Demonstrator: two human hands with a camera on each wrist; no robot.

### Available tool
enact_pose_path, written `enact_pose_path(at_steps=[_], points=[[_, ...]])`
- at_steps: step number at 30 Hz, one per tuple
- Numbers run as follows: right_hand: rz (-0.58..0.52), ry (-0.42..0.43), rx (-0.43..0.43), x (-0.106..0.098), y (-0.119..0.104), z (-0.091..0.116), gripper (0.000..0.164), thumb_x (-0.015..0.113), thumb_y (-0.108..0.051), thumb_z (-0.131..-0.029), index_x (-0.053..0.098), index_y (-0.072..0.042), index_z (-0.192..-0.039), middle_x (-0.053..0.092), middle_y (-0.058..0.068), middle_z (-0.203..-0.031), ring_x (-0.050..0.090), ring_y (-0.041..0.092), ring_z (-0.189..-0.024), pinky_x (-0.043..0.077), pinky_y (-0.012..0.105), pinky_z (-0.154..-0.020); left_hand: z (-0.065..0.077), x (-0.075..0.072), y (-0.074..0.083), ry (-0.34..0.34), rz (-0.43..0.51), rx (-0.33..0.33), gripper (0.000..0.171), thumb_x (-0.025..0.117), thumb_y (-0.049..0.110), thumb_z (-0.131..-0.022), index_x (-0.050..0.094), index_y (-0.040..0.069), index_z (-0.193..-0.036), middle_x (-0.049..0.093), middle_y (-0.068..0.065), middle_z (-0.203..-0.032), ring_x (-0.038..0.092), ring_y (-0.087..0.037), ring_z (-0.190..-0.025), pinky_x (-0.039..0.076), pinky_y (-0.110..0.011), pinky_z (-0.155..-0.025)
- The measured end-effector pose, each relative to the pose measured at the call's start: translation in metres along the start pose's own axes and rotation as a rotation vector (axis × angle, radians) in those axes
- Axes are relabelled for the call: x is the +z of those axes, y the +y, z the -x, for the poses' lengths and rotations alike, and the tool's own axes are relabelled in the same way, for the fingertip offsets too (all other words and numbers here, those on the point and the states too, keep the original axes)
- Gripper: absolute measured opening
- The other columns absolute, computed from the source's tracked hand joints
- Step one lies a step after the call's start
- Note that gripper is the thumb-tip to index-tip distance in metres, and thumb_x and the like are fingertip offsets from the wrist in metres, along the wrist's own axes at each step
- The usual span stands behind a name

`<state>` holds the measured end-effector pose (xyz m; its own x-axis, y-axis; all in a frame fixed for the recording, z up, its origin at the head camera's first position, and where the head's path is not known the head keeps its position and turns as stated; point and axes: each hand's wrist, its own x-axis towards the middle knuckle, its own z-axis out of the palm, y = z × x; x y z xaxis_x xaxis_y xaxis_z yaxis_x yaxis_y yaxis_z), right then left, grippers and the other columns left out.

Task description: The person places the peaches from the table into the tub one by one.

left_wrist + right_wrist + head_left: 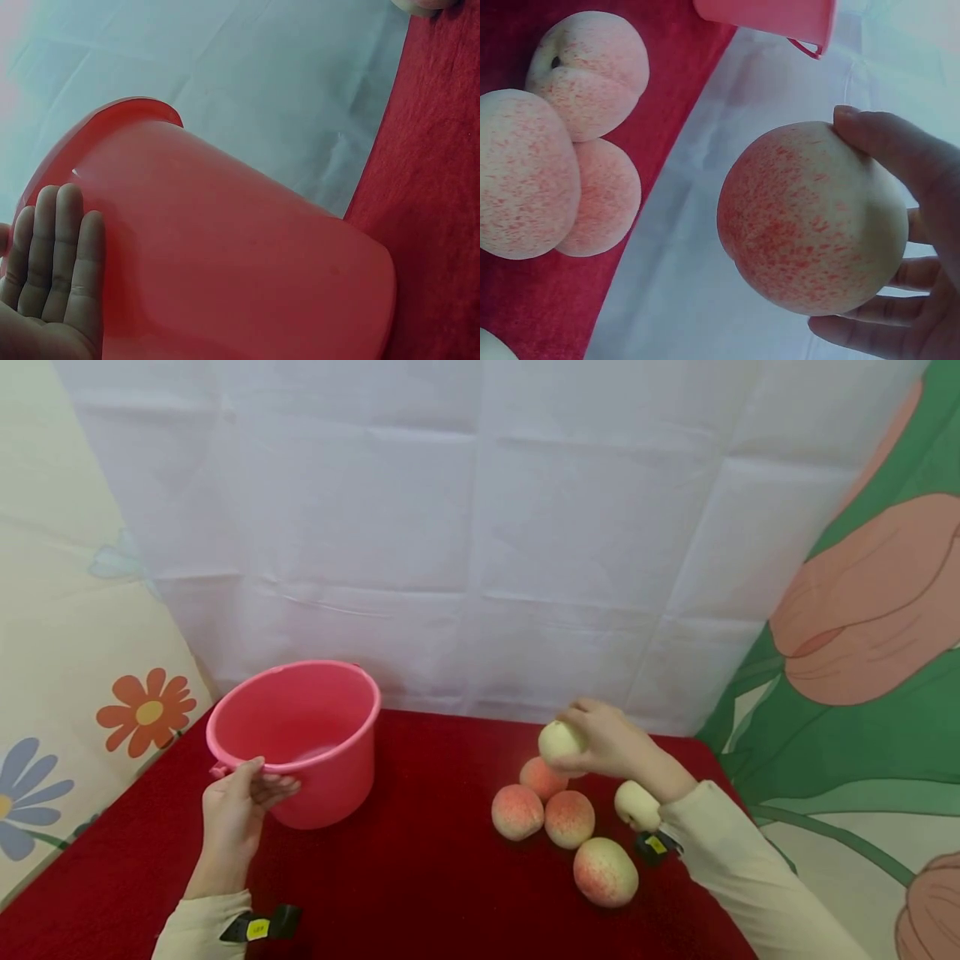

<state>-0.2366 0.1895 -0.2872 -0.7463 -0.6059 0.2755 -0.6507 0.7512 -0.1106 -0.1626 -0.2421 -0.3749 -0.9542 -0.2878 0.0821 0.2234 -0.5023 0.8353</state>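
Just beyond the left fingertips [69, 202], a pink bucket [330, 793], upright on red cloth [435, 877], mouth up. Left hand [231, 814] at its near-left rim: four fingers straight, side by side, along the outer wall; thumb up at the rim. Whether the thumb presses there, cannot tell. Bucket looks like thin plastic: likely light, a little springy, smooth enough to slide; rim the surest hold.

Well right of those fingers, lower than the right-hand ones, peaches on the cloth: leftmost peach [517, 812], rear peach [543, 778] and middle peach [570, 821] bunched close, front peach [606, 872] nearer the wearer.

Above the rear peach, between thumb and fingers of the right hand [607, 743], the held peach [810, 225], off the cloth and well apart from the bucket. Fingers spread to the fruit's width, curved about it, thumb opposite. Judged light for its bulk and firm; matt skin should grip, though round sides could roll from a tips-only hold. Best taken across the widest part, gentle pressure, in case it dents.

Under the right wrist, back from the fingers, a pale peach [636, 805], partly hidden by the arm
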Motion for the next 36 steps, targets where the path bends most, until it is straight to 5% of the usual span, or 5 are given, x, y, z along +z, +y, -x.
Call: enact_pose_path(at_steps=[36], points=[[-0.058,0.076,-0.036,-0.011,-0.036,-0.067,0.048,0.075,-0.041,-0.070,0.065,-0.008,-0.104,0.060,0.008,-0.099,0.056,0.023,-0.086,0.050,0.038,-0.068,-0.002,-0.002,0.001,-0.025,0.001,0.014,0.035,0.050,0.017,-0.095,0.071,0.004,-0.070,0.069,-0.007,-0.065,0.069,-0.017,-0.063,0.056,-0.029,-0.062]])
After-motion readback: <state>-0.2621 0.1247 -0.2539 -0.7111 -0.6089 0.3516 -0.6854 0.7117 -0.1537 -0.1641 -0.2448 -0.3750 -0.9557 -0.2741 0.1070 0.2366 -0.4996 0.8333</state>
